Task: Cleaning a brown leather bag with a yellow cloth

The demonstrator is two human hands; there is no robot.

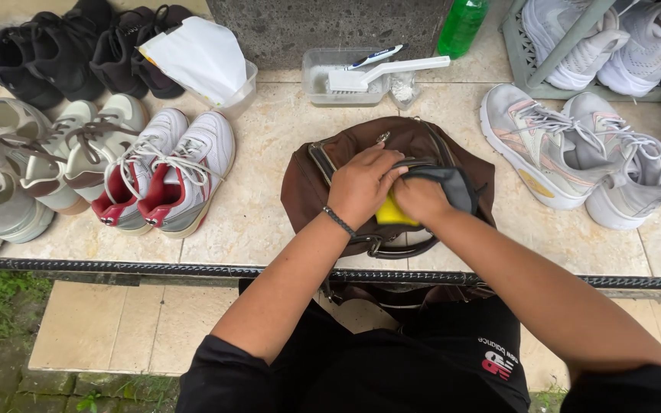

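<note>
Brown bag point(323, 180) | under left hand point(361, 183) | yellow sponge point(392, 213) beneath right-hand fingers point(415, 195)

Left arm: bare from the short black sleeve down, reaching forward and inward from the lower left, elbow bent.
Left wrist: straight, ringed by a thin dark braided band.
Left hand point(361, 183): palm down, back of the hand up, fingers curled and pointing right, pressing down.
Right arm: bare, stretching from the lower right diagonally up and left, nearly straight.
Right wrist: slightly bent inward.
Right hand point(421, 200): closed in a loose fist, knuckles up, gripping something between fingers and palm.
Hands together: side by side, the left fingertips touching the right knuckles.
Torso: black shirt, leaning forward between both arms.
</note>
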